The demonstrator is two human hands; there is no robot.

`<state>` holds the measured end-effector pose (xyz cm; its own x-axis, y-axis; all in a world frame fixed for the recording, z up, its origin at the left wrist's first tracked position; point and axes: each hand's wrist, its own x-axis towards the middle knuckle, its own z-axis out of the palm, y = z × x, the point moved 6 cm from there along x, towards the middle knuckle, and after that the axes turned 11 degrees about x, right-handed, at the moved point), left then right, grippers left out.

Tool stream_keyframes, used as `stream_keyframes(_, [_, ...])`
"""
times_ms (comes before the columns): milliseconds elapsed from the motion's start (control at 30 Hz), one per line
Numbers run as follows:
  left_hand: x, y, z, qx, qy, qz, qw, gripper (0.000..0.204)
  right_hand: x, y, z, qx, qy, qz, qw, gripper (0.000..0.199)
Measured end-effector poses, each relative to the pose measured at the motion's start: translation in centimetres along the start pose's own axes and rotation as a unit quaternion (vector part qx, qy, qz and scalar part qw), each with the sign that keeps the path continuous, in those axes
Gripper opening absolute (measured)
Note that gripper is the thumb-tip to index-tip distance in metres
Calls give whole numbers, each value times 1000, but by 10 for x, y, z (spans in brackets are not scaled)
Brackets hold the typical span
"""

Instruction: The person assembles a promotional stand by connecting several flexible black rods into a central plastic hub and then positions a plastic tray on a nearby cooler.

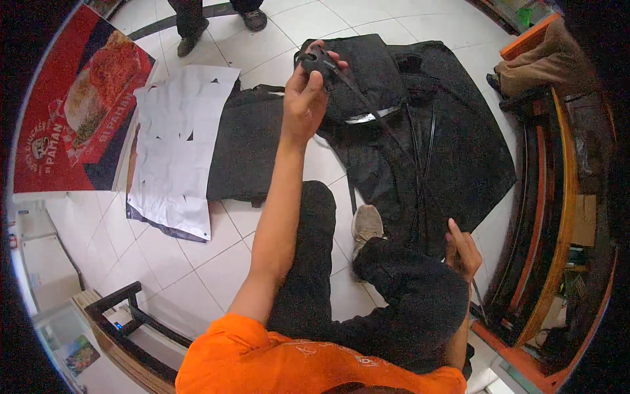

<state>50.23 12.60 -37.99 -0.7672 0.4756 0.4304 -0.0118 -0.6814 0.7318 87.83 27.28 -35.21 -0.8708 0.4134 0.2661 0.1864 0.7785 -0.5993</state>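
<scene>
My left hand is raised over the far side of the black fabric, its fingers closed around a black plastic buckle. From the buckle a long black strap runs slantwise down to my right hand. That hand is beside my right knee, with the strap pinched in its fingers, and a loose length hangs below it. Under the strap a large black fabric bag or cover lies spread on the floor, with a zip or seam down its middle and a pale shiny strip on its upper part.
Left of centre, a white sheet with small holes overlaps a flat black panel. A red printed banner leans at the left. Another person's feet stand at the back. A wooden-edged rack borders the right; a dark metal frame is lower left.
</scene>
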Motion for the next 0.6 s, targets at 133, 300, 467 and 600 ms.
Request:
stream_keyframes(133, [0,4,1,-7,-27,1,1000,59,-4,8,1,5,-39,5,999,41])
stream_keyframes(300, [-3,3,15,-4,-64,-15,998,59,-12,32,5,239,-126,176,947,34])
stream_keyframes(467, [-5,0,22,26,-68,-16,997,59,-1,20,17,240,-177,305,905,26])
stream_keyframes(600, [-7,-8,43,55,-85,-12,995,59,15,4,11,14,12,73,997,22])
